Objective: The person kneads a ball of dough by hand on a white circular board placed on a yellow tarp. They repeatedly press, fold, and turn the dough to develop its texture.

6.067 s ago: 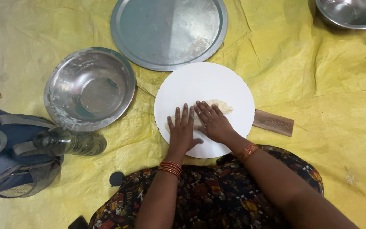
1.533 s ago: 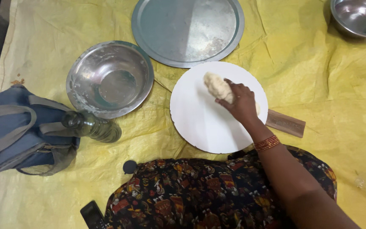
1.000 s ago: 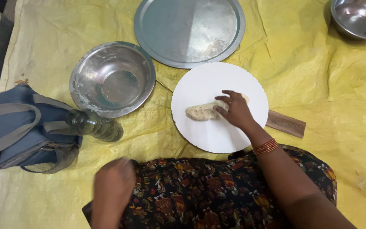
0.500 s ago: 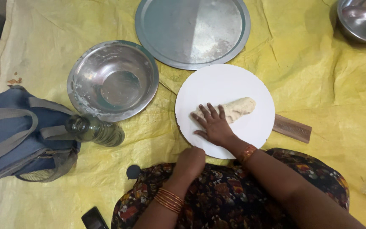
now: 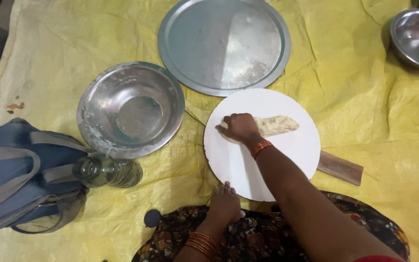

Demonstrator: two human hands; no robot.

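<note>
A long roll of pale dough (image 5: 273, 125) lies across the far half of a round white board (image 5: 287, 155). My right hand (image 5: 240, 128) rests on the roll's left end, fingers curled over it, bangles at the wrist. My left hand (image 5: 224, 202) sits at the board's near edge, fingertips touching the rim, holding nothing. A wooden handle (image 5: 339, 168) sticks out from under the board on the right.
A steel bowl (image 5: 130, 109) stands left of the board, a large flat steel plate (image 5: 224, 44) beyond it, another steel bowl (image 5: 417, 38) at far right. A plastic bottle (image 5: 107, 171) lies against a blue bag (image 5: 18, 174). Yellow sheet (image 5: 379, 116) covers the floor.
My right hand has slid to the left end of the dough roll, which has lengthened. My left hand has come up from my lap to the board's near edge.
</note>
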